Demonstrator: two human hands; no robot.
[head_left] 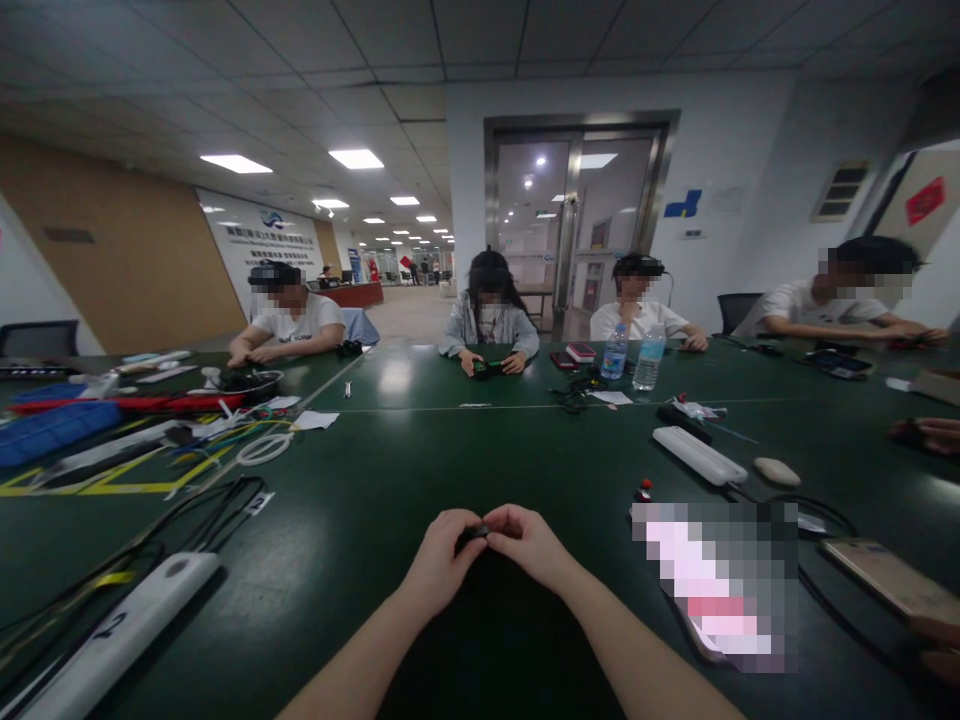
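Note:
Just above the green tabletop [360, 590], my two hands meet in the middle of the head view. My left hand [442, 562] is closed, its thumb and fingers pinching a small dark object [480, 531]. Closed on the other end of that small piece is my right hand [534, 548], its thumb and fingertips pressed together. Fingers cover much of the object, and its kind cannot be made out.
At left lies a white power strip [127, 640] with black cables, beyond it blue trays [56, 430]. To the right are a pixelated phone [712, 590], a white power strip [697, 456], a mouse [777, 471] and water bottles [649, 358]. Several people sit around the table.

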